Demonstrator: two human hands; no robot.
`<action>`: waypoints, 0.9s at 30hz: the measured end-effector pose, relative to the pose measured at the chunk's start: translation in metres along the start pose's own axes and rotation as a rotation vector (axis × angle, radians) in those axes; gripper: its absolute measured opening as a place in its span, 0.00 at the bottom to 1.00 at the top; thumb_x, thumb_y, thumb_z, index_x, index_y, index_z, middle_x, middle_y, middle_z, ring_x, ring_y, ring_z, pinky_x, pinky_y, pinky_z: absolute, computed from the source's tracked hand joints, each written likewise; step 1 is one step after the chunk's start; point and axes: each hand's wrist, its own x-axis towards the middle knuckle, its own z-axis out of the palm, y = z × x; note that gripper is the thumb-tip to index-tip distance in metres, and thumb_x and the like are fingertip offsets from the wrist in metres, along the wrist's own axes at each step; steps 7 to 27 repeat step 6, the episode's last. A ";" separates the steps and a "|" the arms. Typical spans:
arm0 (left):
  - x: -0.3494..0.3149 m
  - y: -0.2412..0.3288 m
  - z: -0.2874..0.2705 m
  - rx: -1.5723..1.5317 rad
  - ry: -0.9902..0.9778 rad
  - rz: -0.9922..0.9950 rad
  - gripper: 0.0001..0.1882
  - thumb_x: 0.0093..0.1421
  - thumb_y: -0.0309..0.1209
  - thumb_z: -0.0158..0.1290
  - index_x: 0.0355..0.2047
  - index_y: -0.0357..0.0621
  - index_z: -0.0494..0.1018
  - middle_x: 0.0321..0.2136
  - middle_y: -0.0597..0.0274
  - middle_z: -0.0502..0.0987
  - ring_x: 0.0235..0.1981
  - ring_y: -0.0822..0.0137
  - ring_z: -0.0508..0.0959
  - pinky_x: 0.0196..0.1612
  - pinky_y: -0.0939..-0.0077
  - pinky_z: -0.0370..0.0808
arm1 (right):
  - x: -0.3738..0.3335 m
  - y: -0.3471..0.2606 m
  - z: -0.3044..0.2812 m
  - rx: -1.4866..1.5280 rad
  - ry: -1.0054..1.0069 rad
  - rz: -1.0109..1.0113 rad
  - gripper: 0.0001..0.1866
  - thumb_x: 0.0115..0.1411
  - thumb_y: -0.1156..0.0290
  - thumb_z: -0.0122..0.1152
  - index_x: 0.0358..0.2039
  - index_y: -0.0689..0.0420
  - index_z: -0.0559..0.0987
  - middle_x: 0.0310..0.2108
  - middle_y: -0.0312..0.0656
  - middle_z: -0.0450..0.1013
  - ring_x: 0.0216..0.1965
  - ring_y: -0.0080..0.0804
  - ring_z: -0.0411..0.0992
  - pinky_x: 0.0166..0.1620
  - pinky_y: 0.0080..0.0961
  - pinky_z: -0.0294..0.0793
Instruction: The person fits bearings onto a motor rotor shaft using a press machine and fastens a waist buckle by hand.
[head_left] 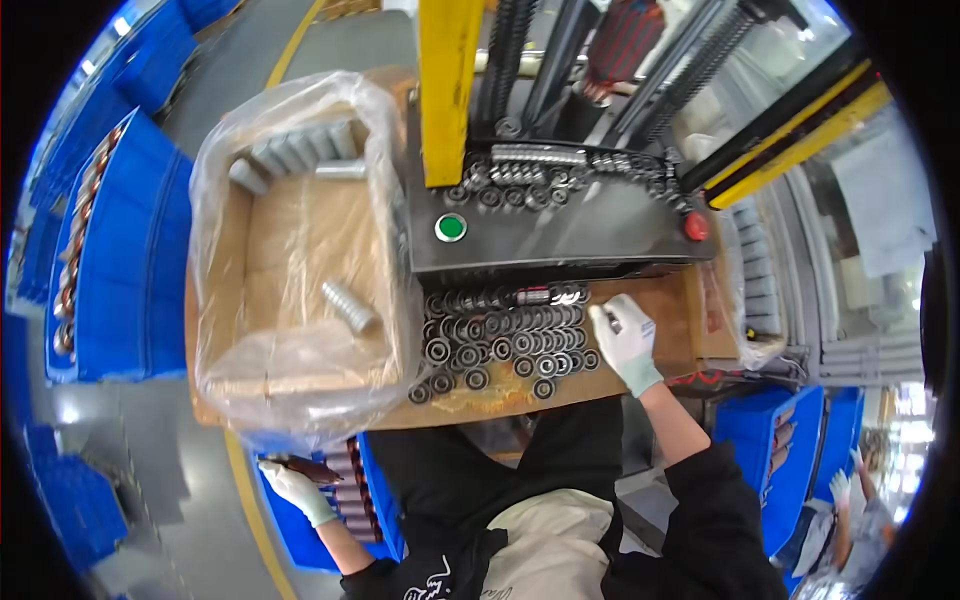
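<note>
Your left hand (297, 487), gloved, is down at the near left, fingers closed around a dark rod (305, 467) over a blue bin (300, 530) of similar rods. Your right hand (625, 340) rests on the table (660, 300), fingers curled on a small pale part at the right edge of the bearings (505, 345). Farther off stands the machine (560, 225) with a green button (450, 228); to the left, a plastic-lined box (300, 250) holds metal cylinders (350, 305).

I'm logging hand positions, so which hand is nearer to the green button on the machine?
Right. The right hand rests on the bench beside the loose bearings, below and right of the green button. The left hand is far lower, down at a blue bin.
</note>
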 end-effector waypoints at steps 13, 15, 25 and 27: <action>-0.061 0.201 -0.036 -0.934 -0.445 0.193 0.25 0.73 0.53 0.35 0.30 0.45 0.61 0.22 0.62 0.65 0.31 0.60 0.72 0.50 0.53 0.71 | -0.006 0.005 0.019 0.103 0.010 -0.070 0.08 0.61 0.70 0.61 0.40 0.56 0.82 0.34 0.43 0.76 0.33 0.37 0.78 0.38 0.29 0.75; -0.061 0.201 -0.036 -0.934 -0.445 0.193 0.25 0.73 0.53 0.35 0.30 0.45 0.61 0.22 0.62 0.65 0.31 0.60 0.72 0.50 0.53 0.71 | -0.006 0.005 0.019 0.103 0.010 -0.070 0.08 0.61 0.70 0.61 0.40 0.56 0.82 0.34 0.43 0.76 0.33 0.37 0.78 0.38 0.29 0.75; -0.061 0.201 -0.036 -0.934 -0.445 0.193 0.25 0.73 0.53 0.35 0.30 0.45 0.61 0.22 0.62 0.65 0.31 0.60 0.72 0.50 0.53 0.71 | -0.006 0.005 0.019 0.103 0.010 -0.070 0.08 0.61 0.70 0.61 0.40 0.56 0.82 0.34 0.43 0.76 0.33 0.37 0.78 0.38 0.29 0.75; -0.061 0.201 -0.036 -0.934 -0.445 0.193 0.25 0.73 0.53 0.35 0.30 0.45 0.61 0.22 0.62 0.65 0.31 0.60 0.72 0.50 0.53 0.71 | -0.006 0.005 0.019 0.103 0.010 -0.070 0.08 0.61 0.70 0.61 0.40 0.56 0.82 0.34 0.43 0.76 0.33 0.37 0.78 0.38 0.29 0.75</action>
